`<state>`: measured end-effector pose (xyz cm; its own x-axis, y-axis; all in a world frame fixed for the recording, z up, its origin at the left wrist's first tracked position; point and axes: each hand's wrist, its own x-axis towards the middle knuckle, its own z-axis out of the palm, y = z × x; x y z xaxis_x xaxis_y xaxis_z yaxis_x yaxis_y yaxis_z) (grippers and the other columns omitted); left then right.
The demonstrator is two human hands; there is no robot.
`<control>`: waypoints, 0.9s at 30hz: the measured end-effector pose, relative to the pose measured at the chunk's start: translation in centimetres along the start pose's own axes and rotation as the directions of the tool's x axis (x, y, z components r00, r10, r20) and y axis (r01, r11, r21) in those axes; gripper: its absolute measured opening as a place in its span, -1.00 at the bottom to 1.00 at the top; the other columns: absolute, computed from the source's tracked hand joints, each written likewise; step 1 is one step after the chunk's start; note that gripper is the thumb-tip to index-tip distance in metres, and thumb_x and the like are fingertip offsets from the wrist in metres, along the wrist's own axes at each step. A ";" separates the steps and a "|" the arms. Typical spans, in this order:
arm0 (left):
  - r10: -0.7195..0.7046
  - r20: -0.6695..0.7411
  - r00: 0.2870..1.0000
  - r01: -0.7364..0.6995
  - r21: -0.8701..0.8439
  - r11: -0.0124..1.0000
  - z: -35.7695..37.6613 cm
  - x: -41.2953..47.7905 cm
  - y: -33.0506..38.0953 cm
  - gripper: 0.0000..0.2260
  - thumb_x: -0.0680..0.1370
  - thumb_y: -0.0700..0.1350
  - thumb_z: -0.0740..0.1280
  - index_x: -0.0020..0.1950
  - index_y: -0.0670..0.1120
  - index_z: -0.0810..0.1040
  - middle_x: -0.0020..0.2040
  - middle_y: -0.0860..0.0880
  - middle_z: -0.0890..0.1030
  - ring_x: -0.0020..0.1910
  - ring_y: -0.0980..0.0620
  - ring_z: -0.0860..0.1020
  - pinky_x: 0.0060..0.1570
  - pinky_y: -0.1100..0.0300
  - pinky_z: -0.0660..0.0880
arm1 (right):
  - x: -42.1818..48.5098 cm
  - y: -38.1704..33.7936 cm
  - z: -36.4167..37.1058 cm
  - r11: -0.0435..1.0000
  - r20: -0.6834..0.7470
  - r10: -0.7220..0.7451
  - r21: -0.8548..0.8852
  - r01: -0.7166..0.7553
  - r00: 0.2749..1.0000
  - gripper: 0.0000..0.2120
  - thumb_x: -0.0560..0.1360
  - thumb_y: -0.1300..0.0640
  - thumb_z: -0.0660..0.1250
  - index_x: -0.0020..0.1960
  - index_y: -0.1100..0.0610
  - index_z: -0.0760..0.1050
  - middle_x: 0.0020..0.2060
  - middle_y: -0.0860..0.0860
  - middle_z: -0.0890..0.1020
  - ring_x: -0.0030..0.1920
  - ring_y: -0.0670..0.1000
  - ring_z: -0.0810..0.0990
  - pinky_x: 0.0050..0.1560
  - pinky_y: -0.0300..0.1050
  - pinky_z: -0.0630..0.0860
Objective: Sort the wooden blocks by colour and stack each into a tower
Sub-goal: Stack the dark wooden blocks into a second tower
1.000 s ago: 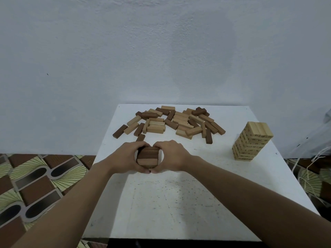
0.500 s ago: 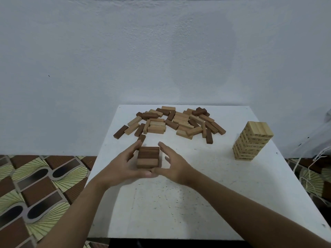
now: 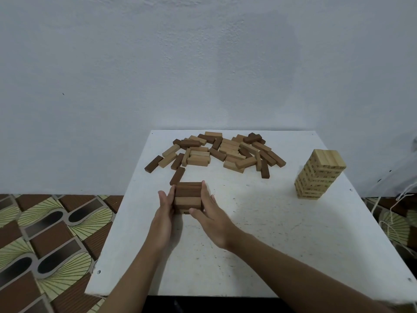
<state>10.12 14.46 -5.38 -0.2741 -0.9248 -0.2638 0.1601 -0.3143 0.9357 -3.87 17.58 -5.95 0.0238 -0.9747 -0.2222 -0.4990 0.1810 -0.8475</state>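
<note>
Head view: two bare arms reach over a white table (image 3: 270, 245), both hands at a short stack.
Brown stack (image 3: 188, 195): low, a few layers, upright, on the near-left part of the table. It shows dark bands on top and one lighter band on the near face; cannot tell if that band is another colour or just the light.
Left hand (image 3: 165, 206): released, fingers straight, flat against the stack's left side.
Right hand (image 3: 212, 213): also not gripping, fingers straight along the right side, thumb low at the near edge.
Why held so: looks like squaring up, with palms on opposite sides pressing the layers flush so the next layer sits flat.
Loose pile (image 3: 225, 152): mixed pale and dark blocks on the far side of the table, well apart from both hands. Sorting looks far from done.
Single dark block (image 3: 177, 175): lies just behind the stack, its near end touching or almost touching it; probably the next piece.
Pale tower (image 3: 319, 175): tall, on the right side of the table, well apart from the brown stack. Likely set apart so one collapse doesn't take out both.
Writing: dark printed marks on the pale tower's block sides, too small to read. No brand or label is legible elsewhere.
Risk: an uneven squeeze could skew the stack or shove it into the block behind.
</note>
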 end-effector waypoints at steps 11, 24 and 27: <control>0.010 -0.009 1.000 -0.010 0.026 1.000 0.4 -0.2 -0.1 -0.63 0.65 0.20 -0.06 0.16 0.24 0.52 0.06 0.31 0.55 0.05 0.48 0.51 0.40 0.24 0.19 | 0.6 0.6 0.3 1.000 0.006 -0.002 -0.004 0.002 1.000 -0.27 0.65 -0.19 0.05 0.56 -0.18 -0.42 0.62 -0.07 -0.02 0.61 0.09 -0.02 0.56 0.27 0.06; 0.337 -0.152 0.929 -0.246 0.425 0.871 -1.8 1.3 3.3 -0.79 0.69 -0.01 0.26 0.26 0.08 0.63 0.18 0.21 0.66 0.24 0.16 0.57 0.31 0.07 0.49 | 0.6 1.6 -3.3 0.995 -0.341 -0.080 0.024 0.094 0.937 -0.64 0.67 0.09 0.21 0.46 0.04 0.38 0.40 -0.03 0.49 0.36 -0.07 0.47 0.43 -0.07 0.39; 0.382 -0.027 0.924 -0.278 0.639 0.717 -1.1 3.7 5.5 -0.81 0.67 -0.17 0.29 0.10 0.06 0.67 0.02 0.20 0.68 0.03 0.22 0.59 0.06 0.29 0.51 | 1.7 2.9 -6.2 0.950 -0.458 -0.240 -0.293 0.110 0.856 -0.78 0.57 0.23 0.35 0.21 0.15 0.58 0.12 0.03 0.65 0.05 -0.11 0.57 0.17 -0.15 0.57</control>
<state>10.98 9.03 -1.45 -0.1666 -0.9802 0.1073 -0.4147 0.1684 0.8942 -10.69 15.63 -5.79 -0.2564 -0.9379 0.2337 -0.7250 0.0266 -0.6882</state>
